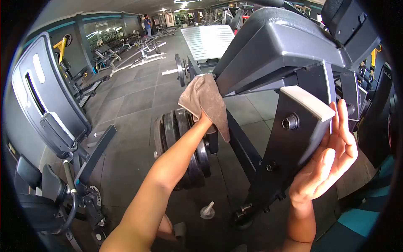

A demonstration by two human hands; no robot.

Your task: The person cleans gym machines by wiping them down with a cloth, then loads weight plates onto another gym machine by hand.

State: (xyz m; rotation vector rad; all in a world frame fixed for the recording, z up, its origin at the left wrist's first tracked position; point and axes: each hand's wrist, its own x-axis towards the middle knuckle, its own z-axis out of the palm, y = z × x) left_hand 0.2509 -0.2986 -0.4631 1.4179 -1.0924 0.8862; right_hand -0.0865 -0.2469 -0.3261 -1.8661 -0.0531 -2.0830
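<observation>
A: What's biggest on your feed?
B: The machine (289,145), cut off at the top; then the plates (171,130) beside it.
A: And the cloth?
B: The cloth (205,94) drapes over my left hand (204,119), the nearer one, its long axis slanting down toward my right.
A: Your hands?
B: My right hand (323,168) is open and holds nothing, beside the white edge (308,103); contact's unclear. Cloth hides my left fingers, so I can't tell their grip or what they touch.
</observation>
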